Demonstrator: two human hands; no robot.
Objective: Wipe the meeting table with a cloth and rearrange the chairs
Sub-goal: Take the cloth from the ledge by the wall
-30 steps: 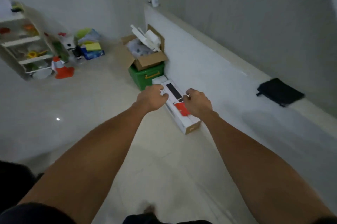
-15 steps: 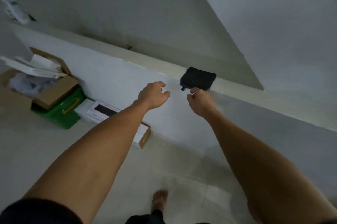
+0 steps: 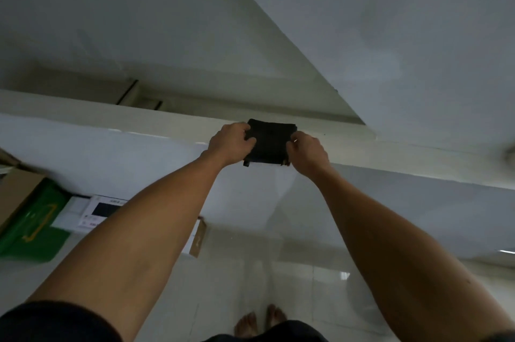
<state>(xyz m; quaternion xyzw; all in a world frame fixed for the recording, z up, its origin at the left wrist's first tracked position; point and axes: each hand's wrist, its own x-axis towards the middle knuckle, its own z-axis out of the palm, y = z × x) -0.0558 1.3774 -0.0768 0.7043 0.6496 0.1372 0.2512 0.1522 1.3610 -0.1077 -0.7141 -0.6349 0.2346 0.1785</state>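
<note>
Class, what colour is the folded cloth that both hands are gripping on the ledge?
Black, seen in the head view: the cloth.

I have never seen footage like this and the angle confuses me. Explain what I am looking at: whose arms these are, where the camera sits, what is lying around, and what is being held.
There is no machine here. A person wears a wide-angle camera on the head, so the single view looks forward and down along their own bare arms, with their bare feet at the bottom edge.

The left hand and the right hand each grip one side of a folded black cloth. The cloth sits at a pale ledge on top of a low white wall; whether it rests there or is already lifted, I cannot tell.

On the floor to the left lie a white carton, a green box and a brown cardboard box. No meeting table or chairs are in view.
</note>
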